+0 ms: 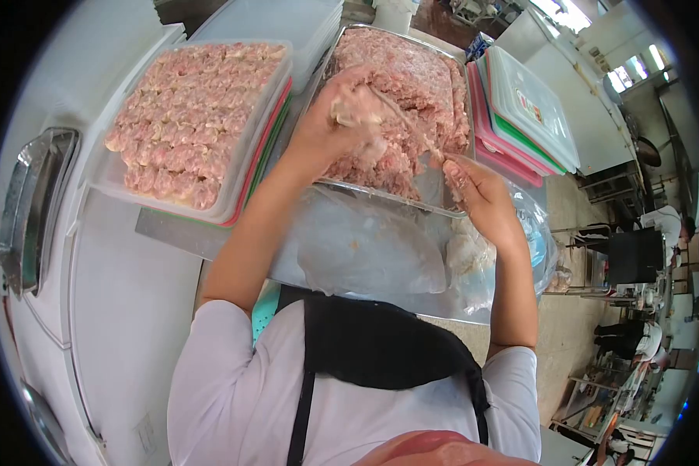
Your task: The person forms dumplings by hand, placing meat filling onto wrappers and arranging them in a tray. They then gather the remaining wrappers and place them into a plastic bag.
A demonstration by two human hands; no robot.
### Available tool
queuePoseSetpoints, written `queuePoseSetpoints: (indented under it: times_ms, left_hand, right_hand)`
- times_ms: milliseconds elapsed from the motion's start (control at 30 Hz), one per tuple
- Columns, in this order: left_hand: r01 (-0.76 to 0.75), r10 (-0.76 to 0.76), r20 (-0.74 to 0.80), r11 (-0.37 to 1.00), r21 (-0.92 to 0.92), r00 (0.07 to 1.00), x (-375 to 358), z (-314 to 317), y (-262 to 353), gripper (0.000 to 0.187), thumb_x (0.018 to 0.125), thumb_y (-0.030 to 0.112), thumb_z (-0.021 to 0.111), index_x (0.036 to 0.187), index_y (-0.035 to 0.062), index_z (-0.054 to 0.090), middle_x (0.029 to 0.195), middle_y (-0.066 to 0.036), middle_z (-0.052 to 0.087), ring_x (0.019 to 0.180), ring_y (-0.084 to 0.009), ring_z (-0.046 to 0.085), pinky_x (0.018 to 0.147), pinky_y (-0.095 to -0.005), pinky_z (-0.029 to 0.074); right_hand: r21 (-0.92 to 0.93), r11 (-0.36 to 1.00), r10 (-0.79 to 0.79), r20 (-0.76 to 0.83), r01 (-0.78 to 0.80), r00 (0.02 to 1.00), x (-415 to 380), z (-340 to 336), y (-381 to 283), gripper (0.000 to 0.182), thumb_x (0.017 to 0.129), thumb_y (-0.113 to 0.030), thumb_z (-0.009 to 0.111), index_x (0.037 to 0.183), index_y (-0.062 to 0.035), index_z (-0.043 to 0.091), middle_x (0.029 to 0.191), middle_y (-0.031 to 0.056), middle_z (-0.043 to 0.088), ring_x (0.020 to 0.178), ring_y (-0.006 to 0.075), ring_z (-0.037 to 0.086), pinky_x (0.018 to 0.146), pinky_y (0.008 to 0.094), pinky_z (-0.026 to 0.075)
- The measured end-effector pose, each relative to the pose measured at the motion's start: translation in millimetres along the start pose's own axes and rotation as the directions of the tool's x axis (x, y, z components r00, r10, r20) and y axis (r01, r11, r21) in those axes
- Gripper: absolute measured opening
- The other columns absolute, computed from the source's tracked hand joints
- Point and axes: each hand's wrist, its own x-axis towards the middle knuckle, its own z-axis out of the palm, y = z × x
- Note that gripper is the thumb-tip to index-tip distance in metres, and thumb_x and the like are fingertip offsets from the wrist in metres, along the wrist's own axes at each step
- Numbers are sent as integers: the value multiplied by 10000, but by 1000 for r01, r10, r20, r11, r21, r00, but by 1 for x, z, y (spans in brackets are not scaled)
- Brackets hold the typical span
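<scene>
A deep metal tray (380,194) holds a large mound of pink ground meat (396,58). Over its left part, my left hand (324,128) is closed around a dumpling (356,109), pale wrapper with meat, blurred by motion. At the tray's near right corner, my right hand (481,196) grips a thin spatula (400,116) smeared with meat; its blade reaches up-left toward the dumpling. To the left, a clear plastic tray (105,172) carries tight rows of meat-filled dumplings (190,116).
Stacked coloured lids or trays (528,109) stand right of the meat. A clear plastic bag (474,264) lies at the metal table's (287,248) near right. A white freezer-like unit (132,311) borders the left. Other people (637,339) are far off at right.
</scene>
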Motion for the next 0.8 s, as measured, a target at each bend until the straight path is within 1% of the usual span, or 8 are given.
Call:
queuePoseSetpoints:
  times_ms: [67,200,300,400,500,600,700,800]
  left_hand:
    - [-221,191,125,923,315,974,3,-4,7,553,752,111,737,1255,73,510,1156,-107,596,1044,-225,576,943,-359,457]
    - [-28,-134,331,897,442,934,5,-10,33,424,708,54,715,1123,63,626,1050,-43,644,996,-154,575,899,-342,457]
    - [-247,-35,521,852,462,853,11,-19,27,363,705,110,744,1051,49,654,967,-49,666,936,-177,595,837,-342,467]
    - [-377,6,504,671,638,863,6,-22,11,361,724,197,743,1031,33,648,959,-122,669,898,-234,638,813,-344,497]
    - [140,-305,200,806,575,931,6,-21,-11,407,721,249,742,1045,22,649,961,-151,664,946,-283,627,843,-353,481]
    - [-2,-57,61,717,697,997,10,-37,-55,453,707,271,751,1060,6,647,1010,-182,654,945,-308,633,864,-369,475]
    - [166,-334,77,638,752,939,14,-33,-32,581,701,308,767,1170,12,593,1120,-203,623,984,-304,628,884,-364,469]
    - [87,-132,12,719,689,991,-5,-37,-43,655,733,330,756,1261,25,516,1200,-197,586,1017,-308,610,897,-360,464]
  right_hand:
    - [-4,997,80,102,-80,992,-4,-9,-16,333,962,-247,541,1089,53,607,961,231,642,875,302,641,789,327,478]
    - [-32,986,-161,40,162,986,-11,0,-9,289,939,-202,572,1088,41,620,933,217,648,849,319,638,790,348,479]
    - [-73,970,-217,157,230,964,-4,12,-2,272,919,-166,589,1110,24,625,933,201,654,835,352,632,772,367,487]
    - [-117,938,-307,151,326,940,14,16,36,254,908,-151,590,1095,13,640,952,195,653,838,377,621,760,384,493]
    - [-329,910,-241,75,252,968,28,9,41,292,890,-203,636,1094,5,645,997,190,660,840,347,641,730,344,507]
    - [-507,820,-382,-143,264,913,18,30,23,256,890,-182,624,1082,-16,657,993,190,657,867,368,637,734,389,511]
    - [-473,854,-279,-60,219,958,27,57,55,242,892,-170,610,1093,-47,665,1008,198,652,915,354,637,767,396,507]
    - [-606,795,1,25,14,1000,32,43,72,252,884,-155,609,1107,-53,666,1030,215,643,922,352,631,773,374,509]
